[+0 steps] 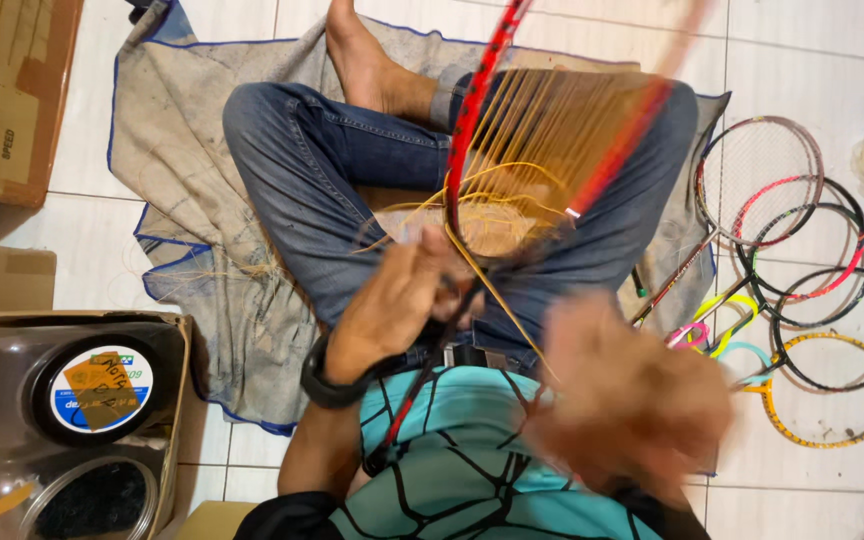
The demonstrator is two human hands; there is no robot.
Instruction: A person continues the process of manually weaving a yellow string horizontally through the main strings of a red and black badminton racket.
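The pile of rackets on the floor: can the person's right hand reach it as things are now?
Probably yes. The right hand is blurred but lies on the same side as the pile of rackets, and only bare floor and the right knee lie between.

Glossy red racket frame (pixel 467 120) with yellow strings (pixel 532 130), worn matt cloth mat (pixel 182 170), smooth shiny floor tiles (pixel 802 50), brown cardboard box (pixel 7 90)

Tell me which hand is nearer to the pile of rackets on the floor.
Right. The right hand, blurred, is beside the pile of rackets lying on the tiles. The left hand is farther off, over the lap, at the red racket and its loose yellow strings.
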